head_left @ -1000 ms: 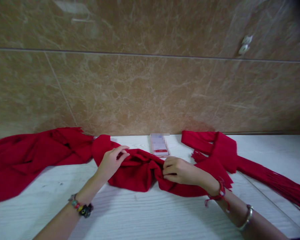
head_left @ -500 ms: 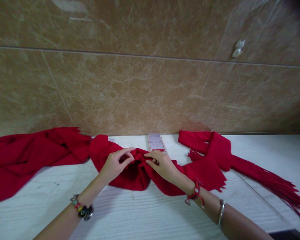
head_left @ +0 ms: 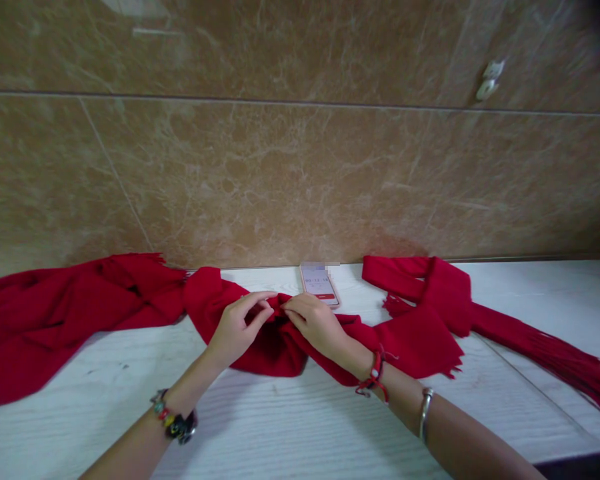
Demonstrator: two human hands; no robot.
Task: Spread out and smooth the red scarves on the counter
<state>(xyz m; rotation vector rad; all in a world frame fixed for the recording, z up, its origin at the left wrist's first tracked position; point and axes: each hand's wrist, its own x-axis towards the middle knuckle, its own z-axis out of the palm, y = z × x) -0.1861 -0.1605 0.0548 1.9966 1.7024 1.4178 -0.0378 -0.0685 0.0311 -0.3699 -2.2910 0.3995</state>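
A red scarf (head_left: 275, 357) lies bunched across the middle of the white table, its fringed end spread to the right. My left hand (head_left: 243, 323) pinches a gathered fold near the scarf's upper edge, thumb and forefinger closed on the cloth. Close beside it, my right hand (head_left: 317, 323) grips the same gathered part, with its fingertips nearly meeting the left ones. The fingers of the right hand are partly hidden behind its back. Below the hands the cloth hangs in a loose, dark hollow.
Another stretch of red cloth with fringe (head_left: 80, 320) lies at left, touching the middle scarf. At right is a looped red scarf (head_left: 447, 297) with long fringe. A phone (head_left: 320, 283) rests by the tiled wall (head_left: 280, 180). A small white cat-shaped hook (head_left: 490, 80) is on the wall.
My right hand has moved slightly left, closer to the left hand, and its fingers have closed more on the fold. More of the phone shows. The view has shifted a little.
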